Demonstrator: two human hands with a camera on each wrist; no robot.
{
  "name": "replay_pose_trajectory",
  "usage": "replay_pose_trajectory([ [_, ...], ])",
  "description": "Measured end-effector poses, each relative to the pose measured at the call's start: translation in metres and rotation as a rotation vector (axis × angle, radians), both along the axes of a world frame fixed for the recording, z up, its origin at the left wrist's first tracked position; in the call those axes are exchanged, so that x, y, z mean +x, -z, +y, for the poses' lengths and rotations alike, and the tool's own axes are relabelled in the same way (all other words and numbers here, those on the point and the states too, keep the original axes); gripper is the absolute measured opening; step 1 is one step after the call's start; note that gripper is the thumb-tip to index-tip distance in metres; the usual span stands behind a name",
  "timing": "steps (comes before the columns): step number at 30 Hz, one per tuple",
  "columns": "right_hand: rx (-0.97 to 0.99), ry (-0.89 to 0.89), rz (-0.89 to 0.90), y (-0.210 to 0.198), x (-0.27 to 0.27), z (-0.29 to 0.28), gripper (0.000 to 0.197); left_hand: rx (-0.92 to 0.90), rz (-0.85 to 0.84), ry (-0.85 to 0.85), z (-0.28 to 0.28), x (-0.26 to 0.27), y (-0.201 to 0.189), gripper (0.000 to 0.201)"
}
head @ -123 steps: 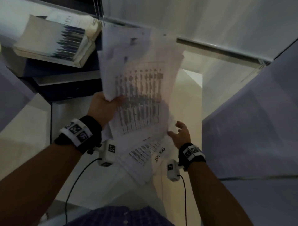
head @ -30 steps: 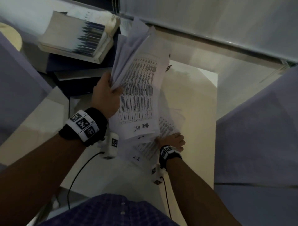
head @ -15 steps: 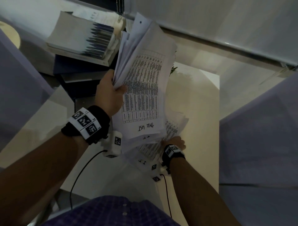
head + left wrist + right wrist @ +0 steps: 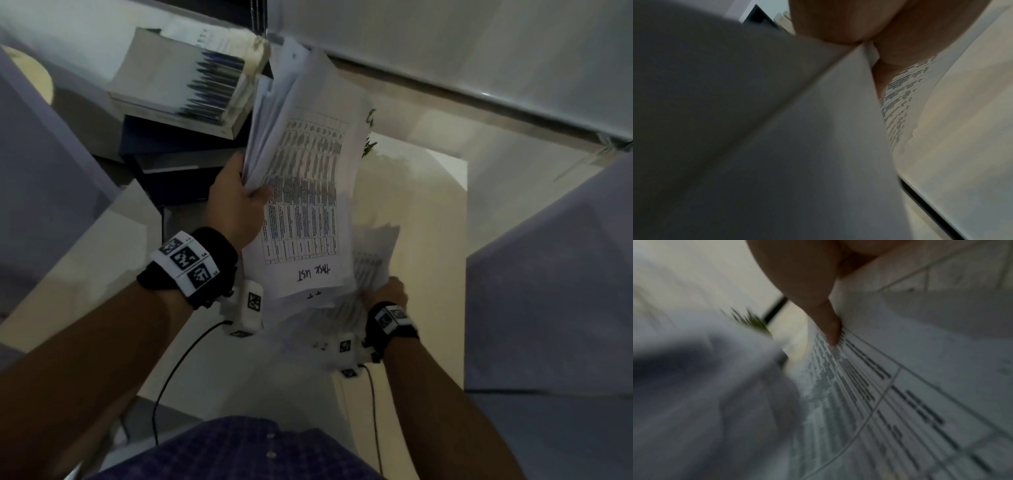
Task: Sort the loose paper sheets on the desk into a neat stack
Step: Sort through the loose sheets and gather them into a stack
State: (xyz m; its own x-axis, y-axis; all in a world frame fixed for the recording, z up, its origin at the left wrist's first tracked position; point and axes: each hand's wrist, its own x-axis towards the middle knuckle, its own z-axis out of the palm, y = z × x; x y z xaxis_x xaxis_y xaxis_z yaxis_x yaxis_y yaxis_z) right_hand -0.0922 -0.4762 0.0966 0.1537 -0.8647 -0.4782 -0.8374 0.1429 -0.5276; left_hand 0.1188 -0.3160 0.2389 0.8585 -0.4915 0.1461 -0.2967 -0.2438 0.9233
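Observation:
A thick bundle of printed paper sheets (image 4: 308, 192) is lifted above the desk, its top sheet showing a table and handwritten "TASK LIST". My left hand (image 4: 236, 205) grips the bundle's left edge, thumb on top; in the left wrist view the thumb (image 4: 838, 21) presses on the white sheets (image 4: 797, 129). Lower and to the right, my right hand (image 4: 390, 291) holds a few more blurred printed sheets (image 4: 375, 253) under the bundle's near end. In the right wrist view its thumb (image 4: 830, 327) pinches a printed sheet (image 4: 900, 386).
The pale desk top (image 4: 428, 222) lies below the papers. A stack of books (image 4: 185, 82) rests on dark boxes (image 4: 178, 147) at the back left. A grey partition (image 4: 548, 291) stands on the right. Some green leaves (image 4: 370, 144) show behind the bundle.
The right hand, open beside the sheets four seconds ago, now grips the lower sheets and has shifted slightly up and right. The left hand's bundle looks more gathered.

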Motion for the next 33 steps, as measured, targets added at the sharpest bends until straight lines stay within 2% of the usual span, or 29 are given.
replay_pose_trajectory([
  [3,-0.204,0.022,-0.024,-0.042,-0.021,-0.026,0.026,0.073,0.007,0.047,-0.009,-0.018,0.018,0.021],
  [7,-0.468,-0.051,-0.061,-0.095,-0.044,-0.054,0.027,0.196,0.052,0.104,-0.021,-0.050,0.045,0.024],
  [11,-0.678,-0.032,-0.185,-0.139,-0.070,-0.064,0.024,0.287,0.097,0.127,-0.032,-0.078,0.071,0.014],
  [14,-0.716,0.031,-0.318,-0.168,-0.083,-0.065,0.028,0.306,0.191,0.130,-0.038,-0.096,0.089,0.029],
  [17,-0.651,0.009,-0.425,-0.176,-0.089,-0.075,0.032,0.337,0.312,0.163,-0.044,-0.108,0.115,0.028],
  [19,-0.551,-0.033,-0.466,-0.169,-0.090,-0.082,0.034,0.361,0.415,0.180,-0.048,-0.110,0.135,0.028],
  [22,-0.353,-0.118,-0.397,-0.129,-0.095,-0.088,0.039,0.368,0.596,0.189,-0.050,-0.113,0.165,0.043],
  [27,0.055,-0.140,-0.163,-0.039,-0.111,-0.089,0.047,0.389,0.755,0.207,-0.039,-0.109,0.186,0.031],
  [30,0.135,-0.218,-0.022,-0.008,-0.113,-0.090,0.058,0.326,0.871,0.131,-0.035,-0.105,0.185,0.032],
  [33,0.162,-0.275,-0.024,0.003,-0.105,-0.095,0.062,0.293,0.977,0.087,-0.038,-0.104,0.182,0.041],
])
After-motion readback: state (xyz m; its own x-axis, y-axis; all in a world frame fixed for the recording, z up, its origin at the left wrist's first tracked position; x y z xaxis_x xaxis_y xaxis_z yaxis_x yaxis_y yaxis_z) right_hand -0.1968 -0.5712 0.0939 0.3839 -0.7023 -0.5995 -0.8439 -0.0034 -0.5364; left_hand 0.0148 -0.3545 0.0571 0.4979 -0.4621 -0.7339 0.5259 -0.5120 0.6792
